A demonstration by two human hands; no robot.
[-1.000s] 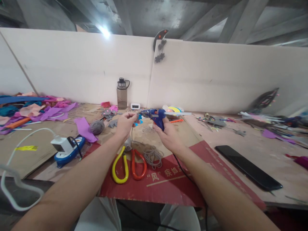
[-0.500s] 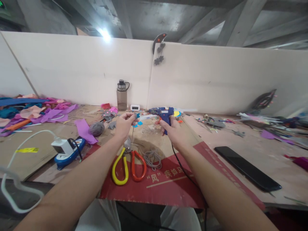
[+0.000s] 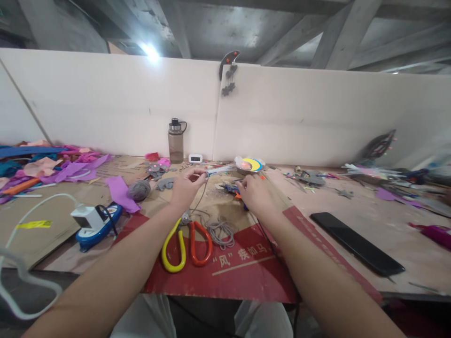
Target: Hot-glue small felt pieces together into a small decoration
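Note:
My left hand (image 3: 188, 188) is closed in a pinch, with a thin grey cord (image 3: 203, 192) running down from its fingertips. A bit of blue shows at the fingertips, too small to make out fully. Low over the cardboard, my right hand (image 3: 256, 193) is closed on a dark blue glue gun (image 3: 230, 188), whose nozzle points left; the hand hides most of the handle. Below my hands lie scissors (image 3: 200, 244) with one yellow and one red handle loop. Beside them rests a loose coil of grey cord (image 3: 221, 234).
A bottle (image 3: 175, 143) and a small white clock (image 3: 195, 158) stand by the back panel. A ball of grey yarn (image 3: 139, 190) and a power strip (image 3: 98, 227) are on the left. A black phone (image 3: 355, 244) lies right, and felt scraps (image 3: 52, 164) pile far left.
My right hand has lowered the glue gun toward the cardboard and tipped it over. My left hand stays pinched, slightly to the right; its blue piece shows less.

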